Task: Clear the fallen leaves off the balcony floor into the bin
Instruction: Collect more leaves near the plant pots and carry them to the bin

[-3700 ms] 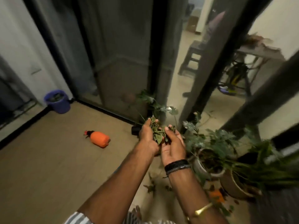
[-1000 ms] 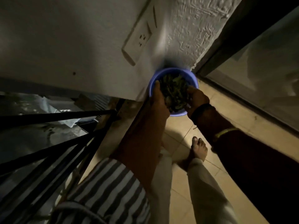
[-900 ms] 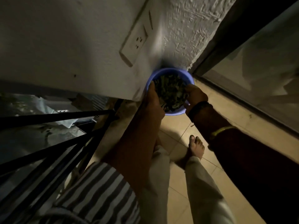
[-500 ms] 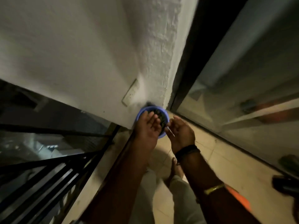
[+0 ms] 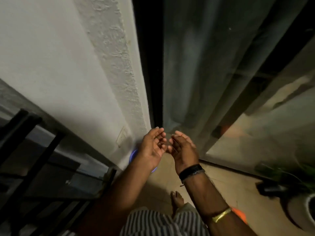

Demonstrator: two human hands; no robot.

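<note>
Hands empty above the bin, no leaves in view

Wall (image 5: 56, 68) & glass door (image 5: 213, 68) meet in a corner; blue bin (image 5: 133, 155) sits at its foot, mostly hidden under left hand (image 5: 152, 147). Left hand & right hand (image 5: 182, 148) face each other, fingers loosely spread, holding nothing; prob. brushing off bits. Leaves not visible. No legible writing.

Both forearms raised forward, palms turned toward each other. Left hand (image 5: 153, 147) empty, fingers (image 5: 161, 135) loosely bent, tips just short of those of the right hand (image 5: 183, 148). Right fingers (image 5: 180, 135) relaxed likewise, holding nothing, slightly blurred. Below, one bare foot (image 5: 177, 199).
</note>
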